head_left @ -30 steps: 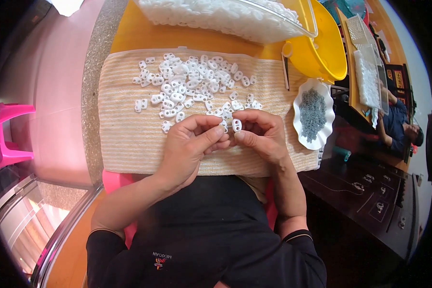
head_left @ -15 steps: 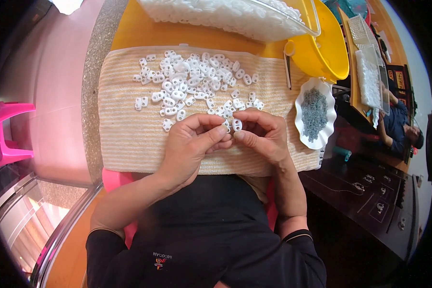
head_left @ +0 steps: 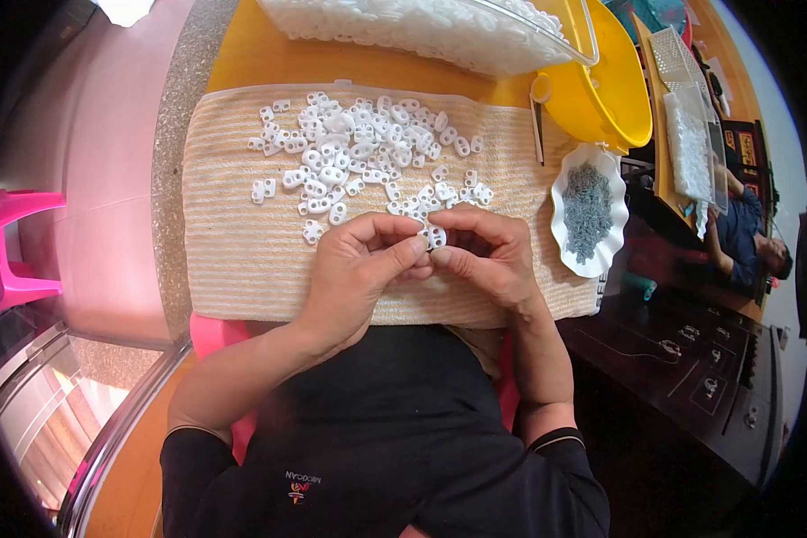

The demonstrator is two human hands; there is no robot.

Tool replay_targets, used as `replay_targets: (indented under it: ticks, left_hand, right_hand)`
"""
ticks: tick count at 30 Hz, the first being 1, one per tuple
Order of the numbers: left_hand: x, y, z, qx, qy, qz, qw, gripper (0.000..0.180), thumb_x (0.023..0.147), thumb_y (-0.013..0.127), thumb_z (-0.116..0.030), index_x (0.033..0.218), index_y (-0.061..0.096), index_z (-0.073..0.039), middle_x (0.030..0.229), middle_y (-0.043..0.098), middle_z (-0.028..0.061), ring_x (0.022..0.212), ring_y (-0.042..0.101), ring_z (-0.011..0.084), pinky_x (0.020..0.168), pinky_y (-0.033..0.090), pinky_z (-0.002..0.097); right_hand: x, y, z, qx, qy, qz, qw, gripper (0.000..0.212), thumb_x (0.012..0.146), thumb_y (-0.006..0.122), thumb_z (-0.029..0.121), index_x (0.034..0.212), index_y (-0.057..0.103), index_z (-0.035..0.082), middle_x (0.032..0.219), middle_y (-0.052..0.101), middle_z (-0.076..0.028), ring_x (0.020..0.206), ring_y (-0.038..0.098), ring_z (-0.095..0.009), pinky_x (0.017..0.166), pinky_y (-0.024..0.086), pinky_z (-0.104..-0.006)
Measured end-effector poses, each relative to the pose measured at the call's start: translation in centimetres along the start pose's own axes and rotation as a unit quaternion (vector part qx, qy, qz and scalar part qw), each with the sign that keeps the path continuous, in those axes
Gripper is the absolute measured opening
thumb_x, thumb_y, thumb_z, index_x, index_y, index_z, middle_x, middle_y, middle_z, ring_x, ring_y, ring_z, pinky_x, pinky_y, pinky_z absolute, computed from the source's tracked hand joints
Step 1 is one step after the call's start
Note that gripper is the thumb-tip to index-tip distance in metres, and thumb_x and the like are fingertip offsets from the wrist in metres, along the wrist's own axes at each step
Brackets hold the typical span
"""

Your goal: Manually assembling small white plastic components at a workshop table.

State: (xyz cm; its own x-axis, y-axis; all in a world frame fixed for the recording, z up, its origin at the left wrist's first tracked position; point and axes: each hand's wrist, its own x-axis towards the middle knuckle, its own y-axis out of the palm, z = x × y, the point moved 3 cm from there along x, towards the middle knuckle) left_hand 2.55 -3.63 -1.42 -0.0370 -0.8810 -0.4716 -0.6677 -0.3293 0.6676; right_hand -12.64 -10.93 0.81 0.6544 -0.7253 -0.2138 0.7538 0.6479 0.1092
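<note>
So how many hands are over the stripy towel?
2: the right hand, pinching a two-holed white piece, and the left hand, fingertips close beside it, what they hold unclear. Both are over the striped towel, near its front.

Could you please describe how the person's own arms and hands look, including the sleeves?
Both the left hand and the right hand are bare, without gloves; no watch or bracelet shows. The forearms are uncovered. The short sleeves are black, each with a thin tan line near its hem.
</note>
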Motion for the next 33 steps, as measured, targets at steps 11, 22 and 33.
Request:
replay_targets:
  ticks: [11, 22, 33]
  left_hand:
    - [0.02, -0.05, -0.06, 0.002, -0.012, 0.006, 1.000, 0.013, 0.089, 0.063, -0.005, 0.101, 0.061, -0.001, 0.089, 0.067, 0.0093, 0.075, 0.066, 0.0142, 0.071, 0.057, 0.0267]
    - [-0.34, 0.16, -0.31, 0.002, -0.021, -0.011, 1.000, 0.013, 0.088, 0.064, -0.006, 0.100, 0.061, -0.001, 0.086, 0.068, 0.0086, 0.073, 0.067, 0.0140, 0.067, 0.056, 0.0240]
    - [-0.39, 0.15, -0.16, -0.006, -0.010, -0.010, 1.000, 0.012, 0.088, 0.064, -0.005, 0.099, 0.062, -0.001, 0.085, 0.067, 0.0094, 0.073, 0.066, 0.0140, 0.069, 0.057, 0.0256]
  right_hand:
    - [-0.03, 0.21, 0.03, 0.053, 0.021, -0.006, 0.998, 0.035, 0.080, 0.070, -0.003, 0.115, 0.062, -0.003, 0.099, 0.062, -0.007, 0.085, 0.058, -0.010, 0.071, 0.046, -0.0215]
    - [-0.09, 0.33, -0.05, 0.082, 0.031, -0.007, 0.996, 0.035, 0.080, 0.070, -0.005, 0.114, 0.062, -0.003, 0.102, 0.064, -0.008, 0.089, 0.062, -0.013, 0.075, 0.050, -0.0233]
    - [-0.06, 0.53, 0.20, 0.070, 0.032, -0.011, 0.997, 0.034, 0.080, 0.070, -0.006, 0.113, 0.062, -0.004, 0.099, 0.064, -0.007, 0.086, 0.061, -0.011, 0.072, 0.049, -0.0223]
